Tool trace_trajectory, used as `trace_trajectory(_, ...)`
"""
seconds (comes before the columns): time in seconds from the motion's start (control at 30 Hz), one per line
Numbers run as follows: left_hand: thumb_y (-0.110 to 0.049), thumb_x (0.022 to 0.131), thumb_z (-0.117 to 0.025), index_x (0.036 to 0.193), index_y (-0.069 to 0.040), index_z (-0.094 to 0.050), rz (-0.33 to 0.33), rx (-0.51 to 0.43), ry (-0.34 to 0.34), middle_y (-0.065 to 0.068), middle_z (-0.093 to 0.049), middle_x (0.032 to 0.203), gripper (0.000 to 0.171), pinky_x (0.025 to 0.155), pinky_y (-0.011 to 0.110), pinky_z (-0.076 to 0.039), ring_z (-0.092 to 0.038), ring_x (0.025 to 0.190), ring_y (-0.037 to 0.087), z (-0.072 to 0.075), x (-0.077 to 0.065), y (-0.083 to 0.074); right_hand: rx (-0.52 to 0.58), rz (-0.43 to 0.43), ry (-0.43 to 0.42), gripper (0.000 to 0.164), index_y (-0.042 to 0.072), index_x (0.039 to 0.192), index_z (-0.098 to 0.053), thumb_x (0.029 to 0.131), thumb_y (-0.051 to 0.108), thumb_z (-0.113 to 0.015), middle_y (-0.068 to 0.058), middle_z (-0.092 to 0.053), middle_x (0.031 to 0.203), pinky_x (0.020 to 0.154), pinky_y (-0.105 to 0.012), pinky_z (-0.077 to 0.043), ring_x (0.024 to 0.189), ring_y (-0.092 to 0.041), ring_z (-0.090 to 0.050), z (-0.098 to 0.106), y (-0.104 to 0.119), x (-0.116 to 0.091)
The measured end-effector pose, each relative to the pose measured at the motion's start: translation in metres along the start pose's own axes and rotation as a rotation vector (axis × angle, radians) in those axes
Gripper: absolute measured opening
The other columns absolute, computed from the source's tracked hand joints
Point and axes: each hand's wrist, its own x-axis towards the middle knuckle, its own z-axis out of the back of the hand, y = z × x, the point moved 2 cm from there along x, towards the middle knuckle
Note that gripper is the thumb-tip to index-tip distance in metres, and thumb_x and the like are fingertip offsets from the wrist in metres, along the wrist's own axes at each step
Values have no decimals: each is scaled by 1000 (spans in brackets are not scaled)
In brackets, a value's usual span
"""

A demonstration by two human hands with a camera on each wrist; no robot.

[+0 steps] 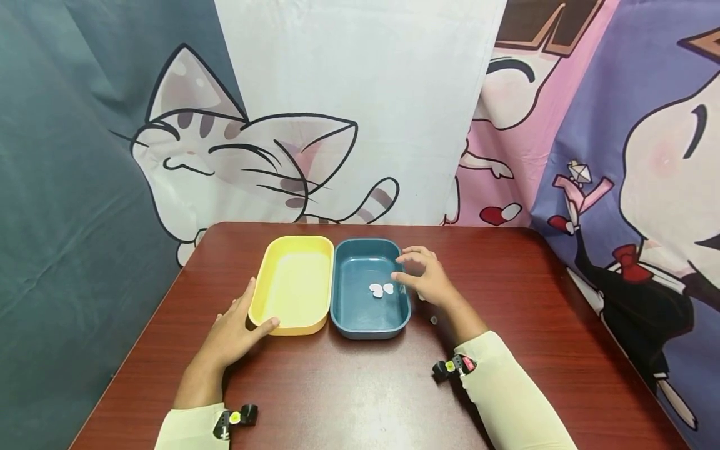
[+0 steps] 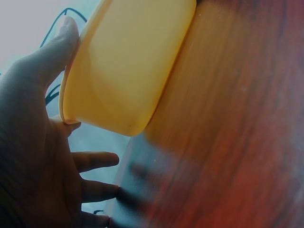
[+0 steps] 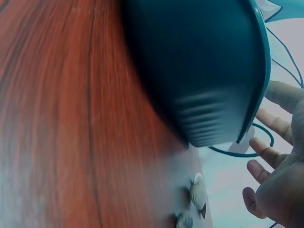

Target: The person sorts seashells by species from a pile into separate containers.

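Observation:
My left hand (image 1: 233,331) is at the near left corner of a yellow tray (image 1: 263,272). Its thumb lies along the near rim and the fingers are spread beside the left wall, as the left wrist view also shows. A dark blue tray (image 1: 351,315) stands right beside the yellow one. Over its right rim hovers my right hand (image 1: 430,281), thumb and fingers parted and loosely bent, with nothing seen between them. Small white pieces (image 1: 377,290) lie on the blue tray's floor. Ribbed shells (image 3: 198,194) rest on the table outside that tray, below the right hand.
Both trays stand on a reddish-brown wooden table (image 1: 506,281). One small shell (image 1: 433,320) lies near my right forearm. A cloth backdrop (image 1: 365,75) with cartoon drawings hangs behind the table's far edge. Small cameras (image 1: 450,367) are strapped to both wrists.

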Motion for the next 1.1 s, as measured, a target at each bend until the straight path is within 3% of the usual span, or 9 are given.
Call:
trace_trajectory(0.4, -70, 98, -67, 178, -20, 0, -1, 1, -2, 28, -26, 179, 115, 120, 90, -16, -28, 161, 61, 1, 0, 1, 43, -33, 9, 37, -1, 122, -78, 91, 15, -89, -25, -60, 150, 114, -68, -52, 144, -41, -45, 17, -15, -8)
trace_trajectory(0.63, -70, 98, -67, 178, -19, -2, 4, 2, -1, 28, -27, 178, 115, 121, 90, -16, -28, 160, 62, 0, 0, 1, -25, -21, -6, 39, -1, 121, -78, 88, 16, -90, -25, -63, 145, 118, -61, -36, 142, -41, -48, 29, -24, -15)
trace_trajectory(0.93, -70, 98, -67, 178, -21, 0, 5, 0, 1, 28, -27, 178, 115, 121, 90, -16, -28, 161, 62, 0, -1, 0, -18, -67, -6, 41, 1, 123, -78, 88, 19, -91, -25, -61, 147, 122, -62, -35, 143, -39, -50, 41, -35, -22)
trace_trajectory(1.1, -70, 98, -67, 178, -20, 0, 5, 1, 3, 28, -27, 178, 116, 121, 90, -15, -28, 161, 61, 0, -1, -1, -38, -29, -21, 38, -2, 121, -78, 88, 12, -90, -27, -64, 142, 118, -52, -39, 137, -37, -55, 45, -42, -26)
